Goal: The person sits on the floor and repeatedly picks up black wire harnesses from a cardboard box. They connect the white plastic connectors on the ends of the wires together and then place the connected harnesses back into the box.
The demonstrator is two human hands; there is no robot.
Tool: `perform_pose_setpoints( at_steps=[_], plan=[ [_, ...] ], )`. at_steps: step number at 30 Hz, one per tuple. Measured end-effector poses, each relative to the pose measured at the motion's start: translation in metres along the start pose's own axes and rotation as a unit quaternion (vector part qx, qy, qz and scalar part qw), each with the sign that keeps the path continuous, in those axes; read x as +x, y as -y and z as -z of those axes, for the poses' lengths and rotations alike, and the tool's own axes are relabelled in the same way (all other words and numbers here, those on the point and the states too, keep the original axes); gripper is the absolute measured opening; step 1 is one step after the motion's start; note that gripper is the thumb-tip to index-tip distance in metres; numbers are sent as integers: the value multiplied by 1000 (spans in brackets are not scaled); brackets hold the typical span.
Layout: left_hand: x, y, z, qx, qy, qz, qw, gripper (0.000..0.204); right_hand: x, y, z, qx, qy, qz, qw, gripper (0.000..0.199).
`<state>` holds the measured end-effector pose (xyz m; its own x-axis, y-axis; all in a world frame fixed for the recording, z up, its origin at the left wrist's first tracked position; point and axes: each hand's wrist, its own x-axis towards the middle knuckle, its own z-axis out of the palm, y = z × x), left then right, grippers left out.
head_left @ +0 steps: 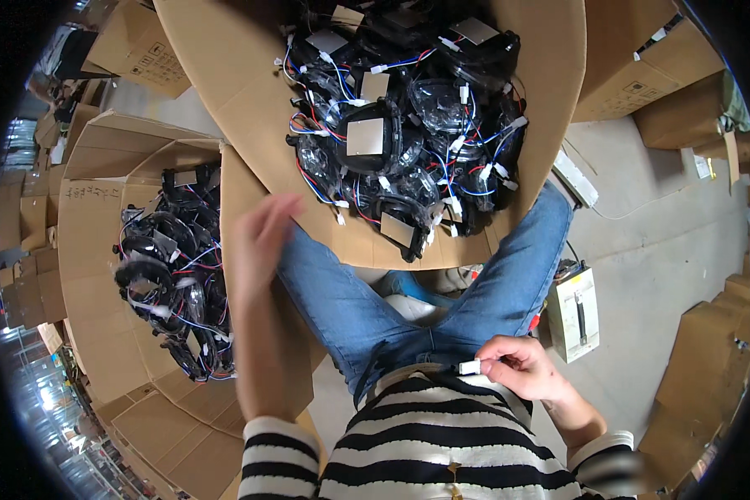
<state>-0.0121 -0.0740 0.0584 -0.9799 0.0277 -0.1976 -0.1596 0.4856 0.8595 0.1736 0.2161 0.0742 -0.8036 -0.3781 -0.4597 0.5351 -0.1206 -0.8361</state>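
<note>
Pinching a white connector (470, 367) btwn thumb & fingers of R hand (525, 369), in front of striped top (442, 425), nr waist. Holding L hand (262, 237) well apart from R hand, raised nr the near L edge of large carton (204, 58); too blurred to judge whether spread or curled, or whether in contact w/ cardboard. Heaped inside large carton, btwn the knees of blue jeans (329, 292): black units (442, 104) w/ silver plates (365, 137), red, blue & white wires (479, 193) and white plugs (457, 143). Standing alongside, to L: second carton (92, 217), likewise holding black units & wires, piled loosely. Resting on grey floor (650, 250), to R: pale case (573, 312) w/ black handle; farther up, close to large carton, long white bar (575, 177). Lying at far R: brown cardboard (700, 375), cut off by fisheye rim.
</note>
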Motion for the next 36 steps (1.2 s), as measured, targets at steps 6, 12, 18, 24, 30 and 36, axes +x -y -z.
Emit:
perform_pose_setpoints(
  at_steps=[6, 12, 18, 24, 30, 36],
  plan=[
    [128, 83, -97, -249, -60, 250, 934, 29, 2, -3, -1, -6, 5, 13, 1000, 7],
    [185, 109, -98, -400, -46, 280, 871, 24, 3, -12, 2, 32, 20, -8, 999, 7],
    [114, 36, -93, 73, -109, -178, 975, 28, 12, -8, 5, 27, 22, -4, 999, 7],
    [27, -24, -82, -117, 38, -109, 986, 28, 17, -4, 5, -23, 12, 23, 999, 7],
    [-25, -24, -75, -149, 157, -47, 975, 25, 21, 4, 0, -110, 5, 29, 994, 6],
    [-71, -21, -66, -225, 329, 60, 915, 23, 33, 14, 0, -190, -40, 144, 970, 7]
  ],
)
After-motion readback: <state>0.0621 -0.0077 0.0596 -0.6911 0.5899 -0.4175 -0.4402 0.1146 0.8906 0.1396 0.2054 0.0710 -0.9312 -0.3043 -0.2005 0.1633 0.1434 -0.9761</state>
